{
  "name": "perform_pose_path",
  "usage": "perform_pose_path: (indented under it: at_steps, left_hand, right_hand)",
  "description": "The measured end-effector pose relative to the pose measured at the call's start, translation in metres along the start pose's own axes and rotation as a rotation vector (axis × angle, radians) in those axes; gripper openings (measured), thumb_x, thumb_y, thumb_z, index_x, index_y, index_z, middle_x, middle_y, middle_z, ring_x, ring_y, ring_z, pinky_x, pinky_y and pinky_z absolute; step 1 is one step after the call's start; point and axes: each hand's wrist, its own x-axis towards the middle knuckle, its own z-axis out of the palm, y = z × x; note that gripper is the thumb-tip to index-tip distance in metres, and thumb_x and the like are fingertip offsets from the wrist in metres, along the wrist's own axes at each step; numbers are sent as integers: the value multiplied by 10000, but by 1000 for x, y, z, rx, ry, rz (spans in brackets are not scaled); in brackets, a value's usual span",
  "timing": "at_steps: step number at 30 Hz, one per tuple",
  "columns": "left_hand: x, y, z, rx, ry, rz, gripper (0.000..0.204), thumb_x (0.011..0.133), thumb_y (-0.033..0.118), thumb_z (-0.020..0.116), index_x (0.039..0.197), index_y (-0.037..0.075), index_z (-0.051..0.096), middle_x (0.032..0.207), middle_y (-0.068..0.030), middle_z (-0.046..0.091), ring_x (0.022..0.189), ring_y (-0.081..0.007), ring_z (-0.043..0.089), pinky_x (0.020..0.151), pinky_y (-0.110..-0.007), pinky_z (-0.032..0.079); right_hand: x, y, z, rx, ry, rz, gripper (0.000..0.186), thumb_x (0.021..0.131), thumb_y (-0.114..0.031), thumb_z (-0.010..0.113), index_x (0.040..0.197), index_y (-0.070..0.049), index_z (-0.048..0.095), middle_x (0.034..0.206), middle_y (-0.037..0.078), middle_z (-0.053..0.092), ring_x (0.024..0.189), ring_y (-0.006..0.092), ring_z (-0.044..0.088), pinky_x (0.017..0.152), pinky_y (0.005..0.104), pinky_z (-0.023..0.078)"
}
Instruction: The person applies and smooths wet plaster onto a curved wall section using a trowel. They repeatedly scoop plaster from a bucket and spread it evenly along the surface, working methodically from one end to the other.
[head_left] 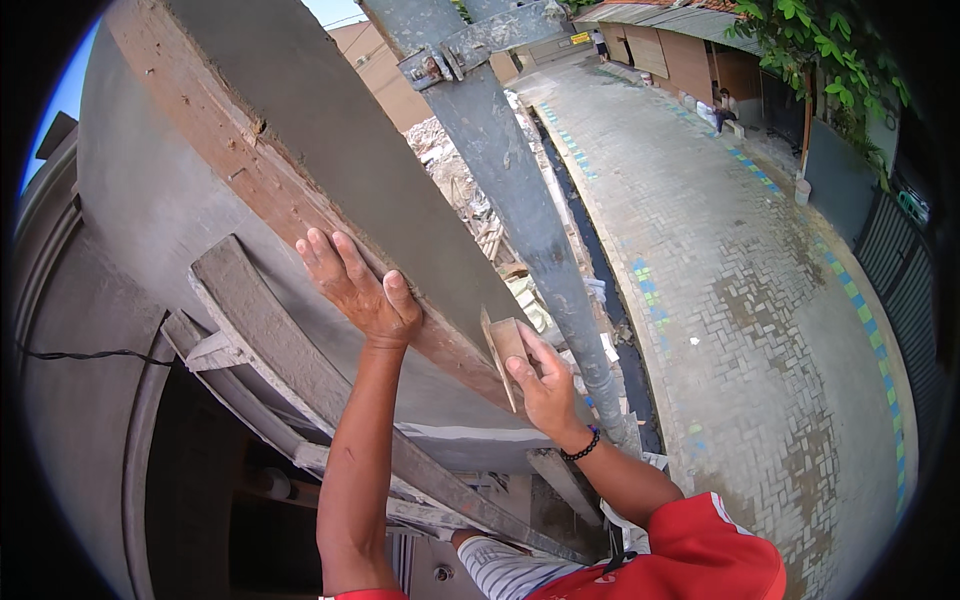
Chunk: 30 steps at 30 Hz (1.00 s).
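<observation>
My left hand (370,298) lies flat on a long wooden board (210,120), its fingers stretched out and apart over the board's edge. That board runs along the corner of a grey plastered surface (350,130), and a few nails stick out of it. Lower right, my right hand (550,396) grips the block-shaped handle of a plastering float (506,340). The float's thin blade stands edge-on against the plaster beside the board. Part of the handle is hidden by my fingers. A dark beaded bracelet (582,446) circles my right wrist.
A wooden ladder-like frame (270,310) leans below my left arm. A grey metal post (510,170) with a clamp (450,60) rises just right of the plaster. Far below lie a drain channel (590,250) and a paved lane (740,300); a person (725,108) sits at its far side.
</observation>
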Motion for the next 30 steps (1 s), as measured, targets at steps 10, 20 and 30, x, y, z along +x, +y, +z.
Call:
perform_pose_path:
  at_steps: [10,20,30]
  left_hand:
    - [-1,0,-2,-7,-13,-6,687,1002,468,241,1503,-3,228,1565,-232,172,1444,-435,140,1159,-539,114]
    - [-3,-2,-2,-18,1,4,679,1002,457,260,1498,-6,239,1561,-234,181,1443,-438,141,1159,-539,115]
    - [0,2,0,-30,17,4,681,1001,459,258,1497,-8,245,1560,-240,180,1439,-446,144,1157,-539,120]
  right_hand:
    - [102,14,36,72,134,124,459,923,-110,568,1328,91,489,1246,203,603,1154,227,575,984,321,431]
    - [26,-11,5,207,-82,100,479,957,-148,566,1361,85,457,1297,184,577,1190,215,552,1006,306,422]
    - [60,47,14,332,207,377,478,942,-80,568,1374,84,446,1272,154,593,1106,166,577,949,281,448]
